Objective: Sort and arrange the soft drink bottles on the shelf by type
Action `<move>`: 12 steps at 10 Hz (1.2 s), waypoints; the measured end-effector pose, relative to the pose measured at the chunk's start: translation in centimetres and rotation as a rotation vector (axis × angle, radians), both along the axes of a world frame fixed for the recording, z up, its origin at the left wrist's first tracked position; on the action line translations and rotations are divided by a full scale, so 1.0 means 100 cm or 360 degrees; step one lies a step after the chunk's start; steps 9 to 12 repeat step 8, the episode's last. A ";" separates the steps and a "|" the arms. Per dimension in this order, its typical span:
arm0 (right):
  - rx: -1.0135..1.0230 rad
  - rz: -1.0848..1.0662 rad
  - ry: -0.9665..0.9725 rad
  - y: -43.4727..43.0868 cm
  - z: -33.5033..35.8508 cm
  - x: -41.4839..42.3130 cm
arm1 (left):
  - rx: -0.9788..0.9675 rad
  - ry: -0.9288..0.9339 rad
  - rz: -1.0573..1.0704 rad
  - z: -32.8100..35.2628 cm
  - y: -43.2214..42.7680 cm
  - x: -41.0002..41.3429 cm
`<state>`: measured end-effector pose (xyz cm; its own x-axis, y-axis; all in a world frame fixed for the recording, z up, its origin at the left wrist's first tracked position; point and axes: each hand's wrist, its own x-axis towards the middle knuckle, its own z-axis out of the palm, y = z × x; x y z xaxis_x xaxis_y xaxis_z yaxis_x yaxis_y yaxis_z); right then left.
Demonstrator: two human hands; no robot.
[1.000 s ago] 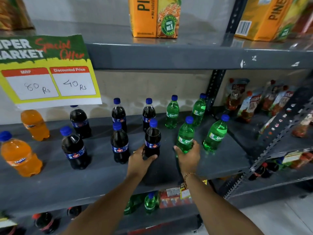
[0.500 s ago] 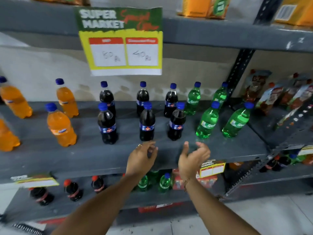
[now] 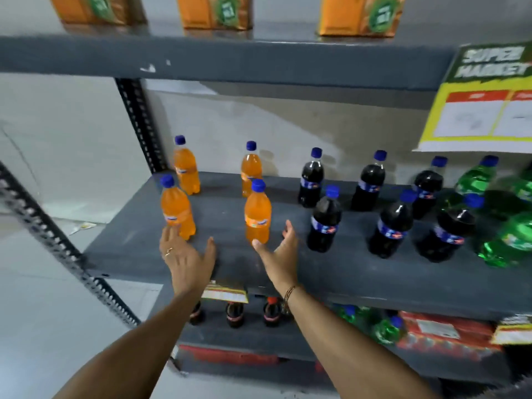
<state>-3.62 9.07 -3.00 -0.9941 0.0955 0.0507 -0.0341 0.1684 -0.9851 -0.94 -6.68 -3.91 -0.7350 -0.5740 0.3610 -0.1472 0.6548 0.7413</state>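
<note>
Several orange soda bottles with blue caps stand at the left end of the grey shelf (image 3: 345, 272): a front left one (image 3: 176, 210), a front right one (image 3: 257, 216) and two behind (image 3: 187, 167). Dark cola bottles (image 3: 325, 221) stand in two rows to the right, and green bottles (image 3: 475, 180) blur at the far right. My left hand (image 3: 187, 257) is open, fingertips just below the front left orange bottle. My right hand (image 3: 280, 254) is open, thumb at the base of the front right orange bottle. Neither hand holds anything.
Orange juice cartons (image 3: 214, 11) stand on the shelf above. A yellow price sign (image 3: 480, 105) hangs at the upper right. Red-capped cola bottles (image 3: 234, 313) and red packs (image 3: 440, 331) sit on the lower shelf. A perforated metal upright (image 3: 141, 125) marks the shelf's left end.
Both hands let go of a cola bottle and a green bottle, then moved left with the view. They now hover open at the orange bottles.
</note>
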 end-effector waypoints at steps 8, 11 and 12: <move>0.0270 -0.0149 0.0009 -0.027 -0.001 -0.011 | 0.0614 -0.0015 -0.0213 0.009 -0.062 -0.021; 0.0270 -0.0149 0.0009 -0.027 -0.001 -0.011 | 0.0614 -0.0015 -0.0213 0.009 -0.062 -0.021; 0.0270 -0.0149 0.0009 -0.027 -0.001 -0.011 | 0.0614 -0.0015 -0.0213 0.009 -0.062 -0.021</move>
